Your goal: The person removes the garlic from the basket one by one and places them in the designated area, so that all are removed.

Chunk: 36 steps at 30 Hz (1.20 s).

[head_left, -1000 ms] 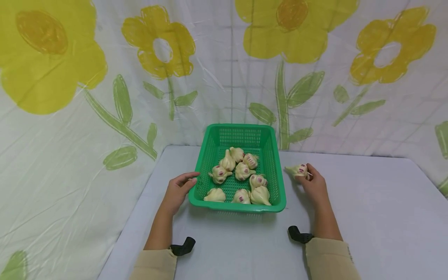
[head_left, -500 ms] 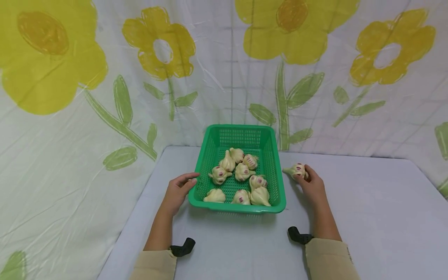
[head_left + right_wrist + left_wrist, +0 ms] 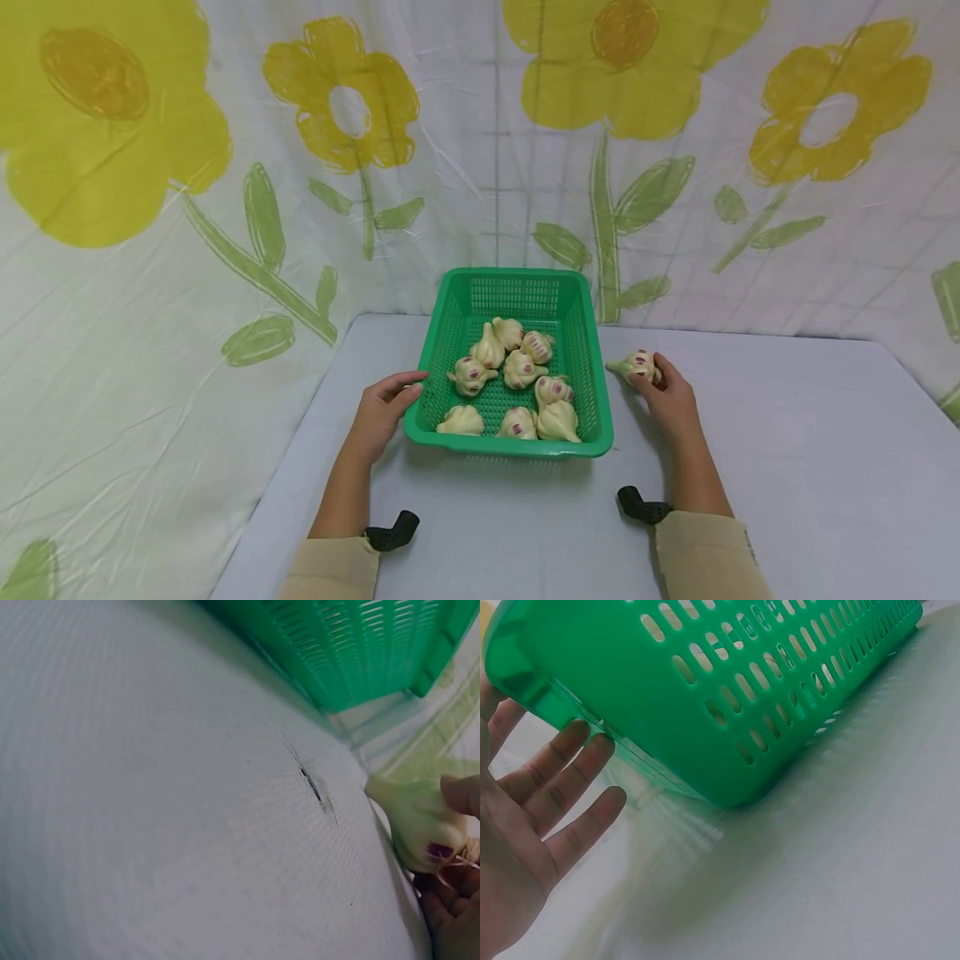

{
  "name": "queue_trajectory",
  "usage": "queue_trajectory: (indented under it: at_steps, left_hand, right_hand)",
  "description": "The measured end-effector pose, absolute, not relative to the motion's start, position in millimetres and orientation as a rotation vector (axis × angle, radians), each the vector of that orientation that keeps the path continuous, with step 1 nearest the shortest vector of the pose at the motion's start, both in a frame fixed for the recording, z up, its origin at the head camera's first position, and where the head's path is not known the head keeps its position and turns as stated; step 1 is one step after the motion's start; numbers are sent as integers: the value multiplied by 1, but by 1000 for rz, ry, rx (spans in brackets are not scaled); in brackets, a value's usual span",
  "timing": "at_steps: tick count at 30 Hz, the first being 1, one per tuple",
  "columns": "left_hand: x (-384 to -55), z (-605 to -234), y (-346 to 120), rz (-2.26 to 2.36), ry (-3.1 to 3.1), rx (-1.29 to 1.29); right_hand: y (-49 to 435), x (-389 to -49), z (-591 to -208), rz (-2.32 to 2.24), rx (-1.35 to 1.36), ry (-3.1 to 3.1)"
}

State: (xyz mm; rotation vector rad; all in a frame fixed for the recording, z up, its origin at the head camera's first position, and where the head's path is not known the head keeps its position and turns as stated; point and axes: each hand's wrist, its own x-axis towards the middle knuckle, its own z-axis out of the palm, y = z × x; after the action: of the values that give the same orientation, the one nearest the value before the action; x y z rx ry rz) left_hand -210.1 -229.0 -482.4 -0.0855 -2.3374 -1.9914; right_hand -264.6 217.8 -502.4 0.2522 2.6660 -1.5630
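Held garlic: one cream bulb [image 3: 636, 364], round-bellied, purple-patched, its tapering stem pointing at the basket [image 3: 510, 447] just beside it.
Right hand [image 3: 673, 402]: I see thumb and fingers pinching that bulb near its root end.
Left hand [image 3: 379, 412]: spread, fingers nearly straight, tips at the basket's left rim.
Basket: green plastic, slotted walls, rounded corners; nine knobbly bulbs [image 3: 521, 369] inside, several touching.
Worktop [image 3: 795, 433]: pale covering, finely ribbed up close, stretching well right of the bulb; a flower-printed curtain [image 3: 457, 167] borders its far edge.
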Motion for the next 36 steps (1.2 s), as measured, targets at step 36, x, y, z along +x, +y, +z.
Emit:
queue_trajectory:
  at_steps: [36]
  left_hand:
    - [-202,-462,-223,-1984,-2383,-35]
  right_hand:
    - [219,-263,-493,-1620,255,2672]
